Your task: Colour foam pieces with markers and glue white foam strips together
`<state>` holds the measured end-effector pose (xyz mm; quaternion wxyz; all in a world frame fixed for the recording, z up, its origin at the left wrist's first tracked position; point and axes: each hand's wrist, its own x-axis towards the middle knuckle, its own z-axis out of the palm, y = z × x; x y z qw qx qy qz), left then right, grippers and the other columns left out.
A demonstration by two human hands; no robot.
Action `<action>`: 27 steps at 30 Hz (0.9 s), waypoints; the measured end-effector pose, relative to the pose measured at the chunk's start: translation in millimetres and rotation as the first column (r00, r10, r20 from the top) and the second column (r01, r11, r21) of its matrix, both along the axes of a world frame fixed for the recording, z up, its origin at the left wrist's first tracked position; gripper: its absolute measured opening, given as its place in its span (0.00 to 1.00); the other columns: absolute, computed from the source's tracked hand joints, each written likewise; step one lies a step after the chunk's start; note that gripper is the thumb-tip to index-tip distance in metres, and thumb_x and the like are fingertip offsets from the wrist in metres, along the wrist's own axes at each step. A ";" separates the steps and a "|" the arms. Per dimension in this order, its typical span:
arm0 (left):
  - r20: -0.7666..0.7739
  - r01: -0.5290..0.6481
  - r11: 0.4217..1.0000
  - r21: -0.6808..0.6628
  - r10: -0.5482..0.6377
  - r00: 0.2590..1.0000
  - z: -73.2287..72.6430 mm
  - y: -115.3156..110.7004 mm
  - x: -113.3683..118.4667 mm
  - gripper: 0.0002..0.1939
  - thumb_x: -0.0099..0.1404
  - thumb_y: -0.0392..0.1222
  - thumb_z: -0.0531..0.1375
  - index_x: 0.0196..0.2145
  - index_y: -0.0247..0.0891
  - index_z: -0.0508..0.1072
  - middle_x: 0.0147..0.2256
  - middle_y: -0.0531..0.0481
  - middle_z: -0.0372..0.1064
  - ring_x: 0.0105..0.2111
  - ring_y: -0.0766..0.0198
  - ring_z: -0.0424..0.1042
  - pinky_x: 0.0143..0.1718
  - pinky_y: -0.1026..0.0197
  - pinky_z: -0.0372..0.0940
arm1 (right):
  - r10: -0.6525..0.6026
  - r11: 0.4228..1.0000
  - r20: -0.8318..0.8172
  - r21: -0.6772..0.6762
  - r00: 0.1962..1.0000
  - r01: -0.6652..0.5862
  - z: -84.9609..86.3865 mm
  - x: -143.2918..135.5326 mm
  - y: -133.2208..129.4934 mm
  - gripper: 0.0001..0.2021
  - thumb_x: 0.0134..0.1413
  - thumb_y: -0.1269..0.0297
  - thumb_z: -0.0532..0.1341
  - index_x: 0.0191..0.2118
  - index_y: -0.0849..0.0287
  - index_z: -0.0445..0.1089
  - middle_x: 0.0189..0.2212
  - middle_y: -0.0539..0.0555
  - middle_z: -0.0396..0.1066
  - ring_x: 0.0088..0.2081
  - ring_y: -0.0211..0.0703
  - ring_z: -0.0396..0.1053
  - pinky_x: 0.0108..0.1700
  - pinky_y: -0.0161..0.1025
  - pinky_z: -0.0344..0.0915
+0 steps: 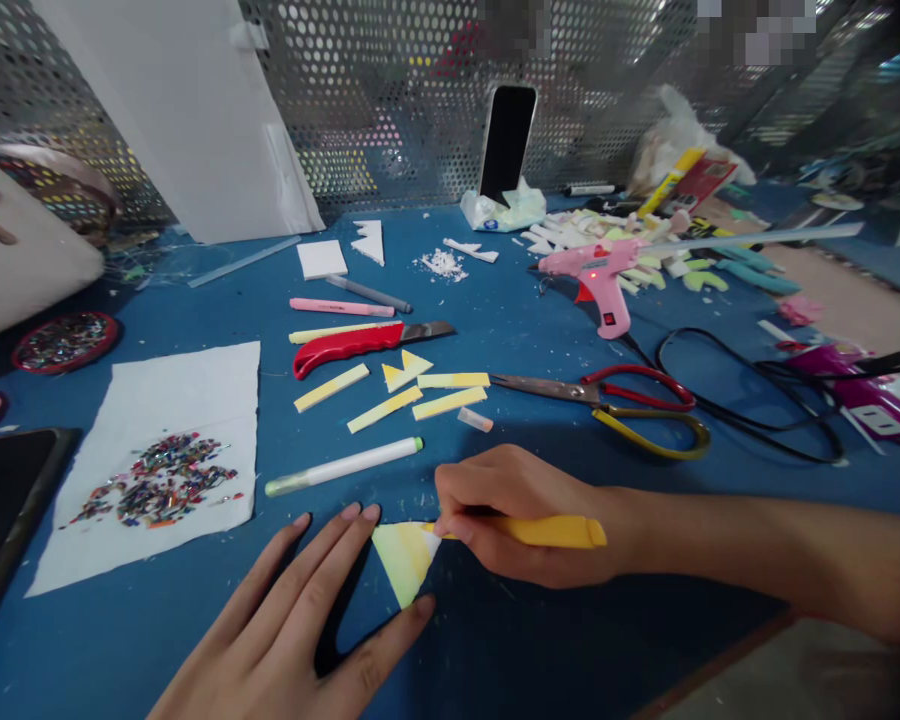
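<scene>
My right hand (525,520) grips a yellow marker (555,531), its tip at the upper right of a small triangular piece (405,560). That triangle is pale green on the left and yellow toward the right, with a white corner by the marker. My left hand (307,620) lies spread on the blue table, fingertips touching the triangle's upper left corner and its lower point. Beyond the hands lie a white marker with a green end (345,467), several yellow-tinted strips (385,410), a yellow jagged piece (405,371) and a small orange-tipped cap (475,419).
A red-handled cutter (349,348) and scissors (607,392) with open blades lie ahead. A pink glue gun (598,275) stands with its black cord looping right. Beads (169,480) cover a paper sheet (217,390) at left. A phone (508,140) leans at the back.
</scene>
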<state>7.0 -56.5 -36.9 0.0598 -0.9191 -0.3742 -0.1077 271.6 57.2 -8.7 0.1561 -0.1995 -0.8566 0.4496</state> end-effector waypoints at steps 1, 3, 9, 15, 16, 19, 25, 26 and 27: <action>0.008 0.003 1.000 -0.001 -0.003 1.000 0.1 0.4 -0.1 0.32 0.74 0.66 0.42 0.71 0.57 0.52 0.69 0.38 0.50 0.70 0.47 0.50 0.70 0.43 0.41 | 0.006 1.000 0.001 -0.002 1.000 -0.006 -0.5 0.2 0.3 0.07 0.67 0.64 0.53 0.34 0.57 0.56 0.25 0.45 0.59 0.27 0.34 0.59 0.31 0.34 0.54; 0.002 0.012 1.000 -0.007 -0.012 1.000 0.5 1.3 -0.5 0.32 0.74 0.66 0.42 0.71 0.57 0.51 0.69 0.37 0.49 0.71 0.47 0.48 0.70 0.44 0.39 | 0.020 1.000 0.000 -0.003 1.000 -0.020 -1.1 0.5 0.8 0.08 0.67 0.64 0.52 0.34 0.57 0.56 0.26 0.47 0.61 0.27 0.35 0.60 0.31 0.34 0.55; -0.033 0.022 1.000 0.005 -0.022 0.999 3.2 1.3 -0.4 0.32 0.75 0.64 0.41 0.72 0.55 0.47 0.69 0.34 0.49 0.72 0.47 0.43 0.69 0.43 0.40 | 0.055 0.998 0.002 -0.011 0.998 -0.055 1.0 0.2 2.0 0.09 0.67 0.63 0.53 0.33 0.57 0.58 0.25 0.47 0.62 0.27 0.35 0.61 0.31 0.33 0.55; -0.046 0.004 1.000 0.003 -0.004 0.999 3.0 0.1 0.0 0.32 0.75 0.65 0.40 0.72 0.56 0.46 0.69 0.36 0.48 0.71 0.47 0.45 0.69 0.43 0.42 | 0.074 0.997 0.012 -0.010 0.997 -0.074 1.9 0.8 2.7 0.10 0.66 0.63 0.53 0.32 0.57 0.57 0.24 0.46 0.60 0.26 0.34 0.59 0.30 0.33 0.55; -0.038 0.008 1.000 0.002 -0.008 0.999 3.0 0.8 -0.3 0.32 0.75 0.65 0.40 0.72 0.56 0.47 0.69 0.36 0.48 0.71 0.47 0.45 0.69 0.43 0.41 | 0.077 0.997 0.006 -0.009 0.997 -0.077 1.5 1.2 3.0 0.10 0.66 0.63 0.53 0.32 0.57 0.57 0.25 0.46 0.60 0.26 0.34 0.60 0.30 0.33 0.55; -0.009 0.046 0.999 0.003 -0.046 0.999 3.1 3.3 -1.9 0.32 0.75 0.64 0.43 0.72 0.54 0.49 0.69 0.36 0.49 0.71 0.47 0.45 0.69 0.44 0.38 | 0.107 0.992 -0.023 -0.060 0.994 -0.108 0.5 2.9 4.2 0.09 0.66 0.64 0.54 0.33 0.58 0.59 0.27 0.48 0.66 0.29 0.34 0.65 0.32 0.32 0.59; -0.026 0.004 1.000 -0.010 -0.004 1.000 1.9 -0.1 -1.5 0.32 0.75 0.65 0.42 0.72 0.58 0.48 0.70 0.38 0.49 0.71 0.47 0.47 0.69 0.42 0.43 | 0.020 0.944 -0.080 -0.326 0.997 -0.045 0.1 3.6 4.8 0.11 0.71 0.59 0.53 0.39 0.61 0.64 0.23 0.46 0.63 0.24 0.31 0.63 0.28 0.29 0.59; -0.025 -0.004 1.000 -0.008 0.004 1.000 1.7 -1.2 -0.8 0.31 0.75 0.65 0.41 0.72 0.58 0.48 0.70 0.38 0.49 0.71 0.47 0.48 0.68 0.42 0.44 | -0.009 0.961 -0.076 -0.278 0.997 -0.013 0.2 3.1 4.4 0.10 0.70 0.61 0.54 0.38 0.61 0.64 0.24 0.45 0.63 0.24 0.31 0.62 0.28 0.29 0.58; -0.020 -0.008 1.000 -0.004 0.008 1.000 1.5 -2.0 -0.2 0.31 0.75 0.64 0.41 0.71 0.58 0.48 0.69 0.38 0.50 0.70 0.46 0.50 0.68 0.41 0.45 | -0.024 0.979 -0.068 -0.202 0.997 0.010 0.3 2.6 4.0 0.09 0.68 0.62 0.55 0.37 0.61 0.64 0.25 0.46 0.63 0.25 0.31 0.62 0.29 0.30 0.57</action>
